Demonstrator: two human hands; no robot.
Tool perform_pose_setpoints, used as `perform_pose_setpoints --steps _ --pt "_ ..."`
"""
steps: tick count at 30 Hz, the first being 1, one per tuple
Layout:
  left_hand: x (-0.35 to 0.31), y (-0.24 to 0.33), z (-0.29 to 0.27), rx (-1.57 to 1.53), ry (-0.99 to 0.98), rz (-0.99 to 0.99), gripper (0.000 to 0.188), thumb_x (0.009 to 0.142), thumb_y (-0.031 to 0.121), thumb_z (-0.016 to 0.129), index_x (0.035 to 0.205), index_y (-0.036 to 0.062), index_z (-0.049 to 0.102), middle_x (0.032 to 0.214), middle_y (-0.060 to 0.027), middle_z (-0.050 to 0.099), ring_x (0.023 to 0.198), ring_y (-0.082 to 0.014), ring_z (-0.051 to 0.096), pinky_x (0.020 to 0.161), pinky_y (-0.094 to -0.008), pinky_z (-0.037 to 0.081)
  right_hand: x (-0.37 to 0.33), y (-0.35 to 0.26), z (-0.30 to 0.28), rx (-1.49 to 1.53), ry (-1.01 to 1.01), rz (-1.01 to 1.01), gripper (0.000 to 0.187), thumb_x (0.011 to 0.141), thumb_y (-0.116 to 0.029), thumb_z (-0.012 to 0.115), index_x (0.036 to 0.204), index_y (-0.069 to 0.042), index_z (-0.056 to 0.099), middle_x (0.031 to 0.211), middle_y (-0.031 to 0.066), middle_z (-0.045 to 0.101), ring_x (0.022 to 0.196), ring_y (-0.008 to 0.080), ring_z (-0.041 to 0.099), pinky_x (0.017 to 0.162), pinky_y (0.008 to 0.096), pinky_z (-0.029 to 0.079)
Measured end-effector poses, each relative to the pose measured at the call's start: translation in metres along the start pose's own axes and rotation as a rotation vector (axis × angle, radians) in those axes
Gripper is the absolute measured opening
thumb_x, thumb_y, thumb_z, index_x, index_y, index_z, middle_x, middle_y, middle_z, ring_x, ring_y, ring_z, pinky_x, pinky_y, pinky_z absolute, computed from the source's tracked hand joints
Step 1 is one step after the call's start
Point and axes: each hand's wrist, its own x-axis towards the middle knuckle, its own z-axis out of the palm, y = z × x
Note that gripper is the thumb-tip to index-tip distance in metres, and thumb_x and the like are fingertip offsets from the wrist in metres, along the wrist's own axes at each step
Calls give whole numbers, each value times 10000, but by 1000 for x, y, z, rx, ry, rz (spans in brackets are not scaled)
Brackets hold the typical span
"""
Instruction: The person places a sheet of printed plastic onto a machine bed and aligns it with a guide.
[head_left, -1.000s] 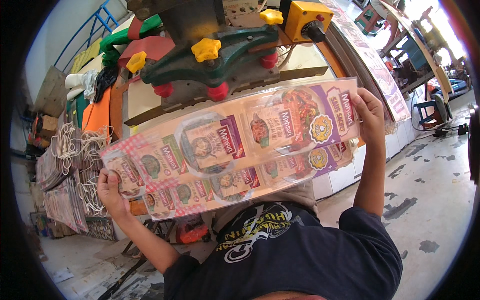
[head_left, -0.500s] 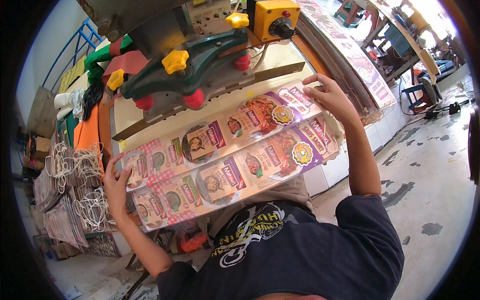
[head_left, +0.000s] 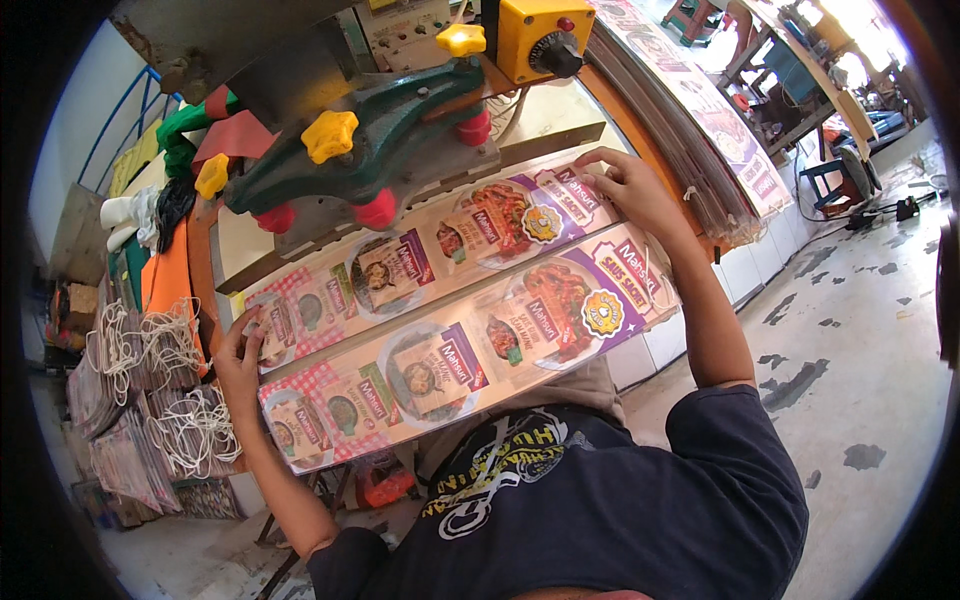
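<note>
A long printed strip (head_left: 380, 275), glossy and bearing pictures of food dishes and packets, lies on the pale bed of the press, its far edge close against the press bar. At its left end the fingers of my left hand (head_left: 240, 355) are curled over the edge. My right hand (head_left: 635, 195) pinches the far right corner with thumb and fingers. Nearer my body lies a second matching printed strip (head_left: 455, 365), partly over the front edge; whether the two strips are joined I cannot tell. Above stands the press head (head_left: 350, 150), dark green with yellow knobs and red feet.
A yellow control box (head_left: 520, 50) with a black dial sits at the top. Stacked printed sheets (head_left: 690, 110) lie to the right. On the left are bundles tied with white cord (head_left: 160, 345) and an orange cloth (head_left: 165, 290). A wooden workbench (head_left: 800, 60) stands far right.
Both hands have shifted slightly, the right one leftward. The far strip has moved toward the press and left, and the seam between the two strips shows wider.
</note>
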Motion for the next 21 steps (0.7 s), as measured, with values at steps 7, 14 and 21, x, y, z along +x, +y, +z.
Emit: perform_pose_setpoints --steps 7,14,21 --pt "0 0 3 193 23 195 341 985 271 675 1263 77 716 1009 -138 769 728 -99 664 634 -281 534 -5 -10 2 -238 61 -36 236 935 -171 679 1146 -81 735 1025 178 733 893 296 691 824 381 525" --pt "0 -5 4 181 27 79 359 997 340 654 1264 109 718 984 -133 774 721 -73 657 645 -282 535 -9 -11 4 -384 97 -113 253 911 -182 704 1144 -93 746 1089 187 730 990 355 703 873 421 531" --pt "1 -5 7 222 90 165 359 1002 373 642 1274 149 715 974 -136 776 648 -49 606 593 -271 501 -8 -9 3 -233 75 -130 261 920 -198 713 1151 -78 739 1111 152 740 1007 330 710 892 392 528"
